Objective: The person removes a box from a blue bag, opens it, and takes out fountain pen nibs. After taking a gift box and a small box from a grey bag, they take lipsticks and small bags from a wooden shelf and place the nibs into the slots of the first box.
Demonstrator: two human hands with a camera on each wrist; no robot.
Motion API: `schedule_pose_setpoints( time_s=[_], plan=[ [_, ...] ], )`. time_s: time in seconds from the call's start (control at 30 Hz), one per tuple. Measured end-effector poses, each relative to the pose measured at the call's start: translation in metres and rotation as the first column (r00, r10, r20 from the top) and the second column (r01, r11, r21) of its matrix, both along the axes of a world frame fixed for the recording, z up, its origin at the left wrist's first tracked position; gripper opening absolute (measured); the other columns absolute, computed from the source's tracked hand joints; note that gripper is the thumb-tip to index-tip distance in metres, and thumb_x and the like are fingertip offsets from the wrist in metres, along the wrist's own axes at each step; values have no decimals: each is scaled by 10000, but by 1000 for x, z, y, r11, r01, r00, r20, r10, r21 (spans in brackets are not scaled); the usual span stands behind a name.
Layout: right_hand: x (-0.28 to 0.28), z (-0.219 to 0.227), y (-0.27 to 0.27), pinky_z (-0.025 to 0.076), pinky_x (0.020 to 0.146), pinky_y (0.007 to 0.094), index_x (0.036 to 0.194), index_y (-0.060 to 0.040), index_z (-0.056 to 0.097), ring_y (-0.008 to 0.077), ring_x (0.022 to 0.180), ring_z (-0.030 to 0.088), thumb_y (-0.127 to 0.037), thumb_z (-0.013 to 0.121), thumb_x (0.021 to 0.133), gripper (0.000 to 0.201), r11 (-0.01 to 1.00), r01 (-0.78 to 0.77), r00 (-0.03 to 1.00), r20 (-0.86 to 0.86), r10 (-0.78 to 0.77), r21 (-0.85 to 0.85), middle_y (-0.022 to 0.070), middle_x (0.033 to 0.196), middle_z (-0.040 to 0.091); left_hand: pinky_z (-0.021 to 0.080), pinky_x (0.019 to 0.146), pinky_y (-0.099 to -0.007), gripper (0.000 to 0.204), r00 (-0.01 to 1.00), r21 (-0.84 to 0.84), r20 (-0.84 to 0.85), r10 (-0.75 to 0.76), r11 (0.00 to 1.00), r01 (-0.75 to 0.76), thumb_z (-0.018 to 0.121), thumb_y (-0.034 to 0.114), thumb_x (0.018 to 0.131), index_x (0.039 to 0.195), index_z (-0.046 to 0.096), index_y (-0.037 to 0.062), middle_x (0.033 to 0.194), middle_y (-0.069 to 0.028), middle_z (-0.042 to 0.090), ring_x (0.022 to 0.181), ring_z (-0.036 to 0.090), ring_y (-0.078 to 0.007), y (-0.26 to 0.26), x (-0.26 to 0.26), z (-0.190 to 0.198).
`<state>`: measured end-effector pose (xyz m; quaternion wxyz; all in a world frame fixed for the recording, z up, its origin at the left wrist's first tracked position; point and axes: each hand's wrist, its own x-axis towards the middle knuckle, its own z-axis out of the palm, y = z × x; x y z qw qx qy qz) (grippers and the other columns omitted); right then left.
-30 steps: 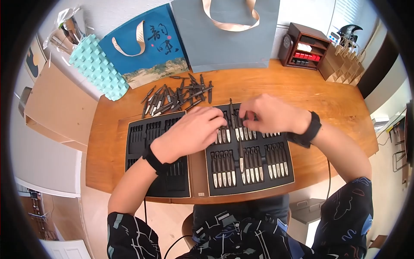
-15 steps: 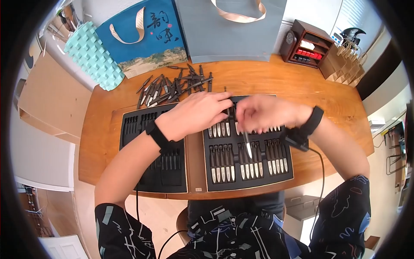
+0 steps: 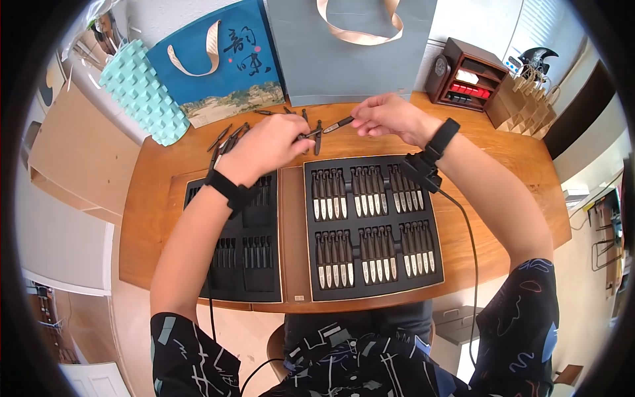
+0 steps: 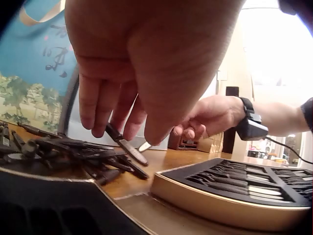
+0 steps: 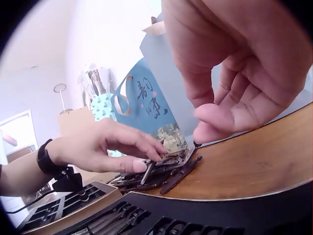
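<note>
My left hand (image 3: 268, 142) is over the loose pile and pinches a small dark-handled knife (image 4: 132, 152) between thumb and fingers, its pale blade slanting down in the left wrist view. To its right, beyond the far edge of the case, my right hand (image 3: 390, 119) pinches another small knife (image 3: 338, 124) by the dark end, the silvery blade pointing left toward the pile. The loose knives (image 5: 181, 175) lie jumbled on the table, partly hidden by my left hand. The case's right half (image 3: 354, 223) holds rows of knives in black slots, blades toward me.
The case's left half (image 3: 254, 289), with more slots, lies partly under my left forearm. Behind the pile stand a blue gift bag (image 3: 218, 66), a grey bag (image 3: 350, 66) and a mint-green textured container (image 3: 142, 92). A small wooden shelf (image 3: 453, 83) and brown paper bags (image 3: 522, 106) stand back right.
Both hands have moved from over the case's right half to beyond its far edge, the left hand onto the pile. The knife lying across the right half's rows is gone from there.
</note>
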<state>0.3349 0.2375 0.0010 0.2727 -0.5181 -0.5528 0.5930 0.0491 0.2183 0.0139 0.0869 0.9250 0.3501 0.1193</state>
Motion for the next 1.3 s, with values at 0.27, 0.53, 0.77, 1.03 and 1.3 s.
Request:
schedule_pose_setpoints(
  time_s=[0.27, 0.53, 0.77, 1.03, 1.3],
  plan=[
    [-43, -13, 16, 627, 725, 223, 1348, 23, 626, 170, 886, 779, -174, 633, 1068, 342, 997, -36, 999, -7, 36, -61, 102, 1129, 764, 560, 924, -487, 373, 987, -5, -67, 143, 990, -144, 720, 261, 977, 1236, 707, -8, 1170, -220, 715, 1063, 694, -410, -19, 4, 13],
    [-15, 34, -22, 571, 648, 293, 1236, 17, 721, 155, 710, 719, -251, 714, 972, 377, 905, -318, 821, 560, 115, 281, 86, 928, 747, 531, 1046, -446, 392, 995, -257, 64, -77, 962, 90, 760, 223, 942, 1270, 702, 14, 1347, -229, 671, 1224, 642, -417, -61, 18, 15],
    [16, 48, -88, 501, 556, 268, 1043, 30, 782, 103, 583, 582, -211, 682, 957, 274, 937, -261, 809, 476, 343, -231, 72, 834, 762, 516, 1074, -463, 468, 989, -257, 44, -144, 955, 150, 827, 182, 857, 1279, 696, 29, 1439, -231, 616, 1281, 607, -427, -67, 11, 3],
    [29, 19, -97, 293, 392, 170, 1016, -28, 673, 30, 542, 495, -182, 722, 985, 165, 777, 78, 993, -21, -117, -625, 14, 797, 687, 522, 1069, -467, 600, 991, -225, 85, -102, 967, 119, 866, 149, 768, 1322, 670, 33, 1440, -227, 612, 1294, 604, -415, -75, 13, -8],
    [-6, 13, -109, 344, 431, 209, 842, -100, 686, 39, 530, 460, -218, 749, 988, 198, 833, 239, 970, 169, -177, -499, -27, 756, 664, 522, 1078, -454, 591, 991, -105, 78, -113, 987, 121, 867, 166, 753, 1312, 705, 68, 1445, -205, 615, 1321, 598, -381, -81, 14, -21]
  ],
)
